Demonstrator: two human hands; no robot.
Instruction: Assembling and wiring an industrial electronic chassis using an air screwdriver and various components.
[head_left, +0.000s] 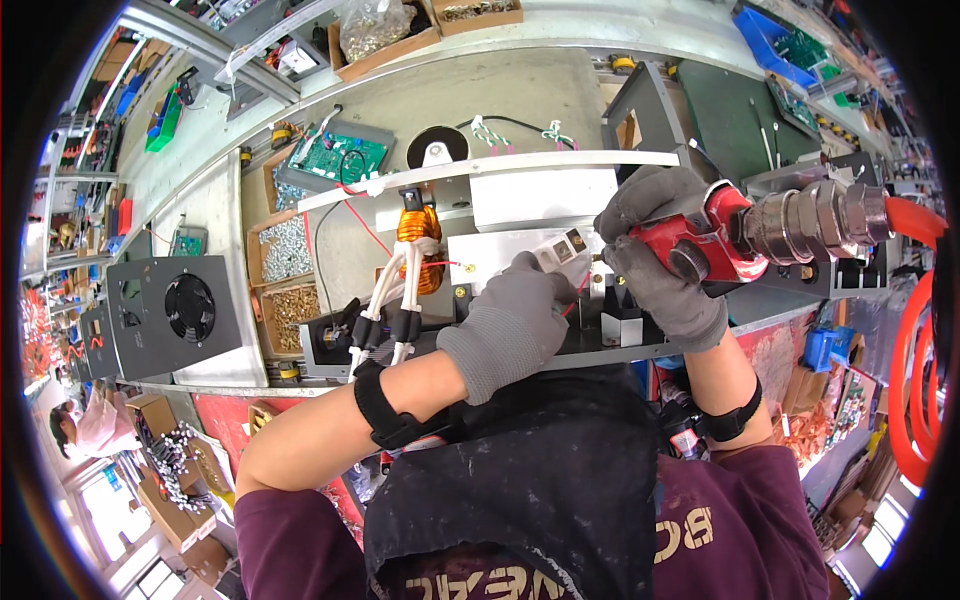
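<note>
One long pale bench (pixel 550 95) runs across most of our view, curved by the lens. At its near side sits a grey metal chassis (pixel 600 357), open on top, with a white rail (pixel 540 163) crossing its far part. Well off to the left we note a dark panel (pixel 150 290) bearing a round black fan (pixel 190 307).

Far right: red hose (pixel 912 218), joined to the metal fittings (pixel 815 222) of a red tool (pixel 735 215) held sideways above the chassis's right part. Right hand (pixel 665 255), grey glove, is wrapped firmly round the tool's body. Its working end is masked by the glove; we cannot tell whether it touches anything.

Left hand (pixel 520 318), also gloved, reaches into the middle of the chassis, fingers drawn narrow on a small white block (pixel 560 250). This block sits tilted, just left of the right hand.

Smaller items: green circuit board (pixel 340 152) beyond the rail's left end; orange wound coil (pixel 418 225) inside the chassis, left of the left hand, white cables (pixel 411 285) running nearward from it. Smallest we log: silver screws (pixel 286 250) and brass-coloured screws (pixel 292 312), boxed left of the chassis.
</note>
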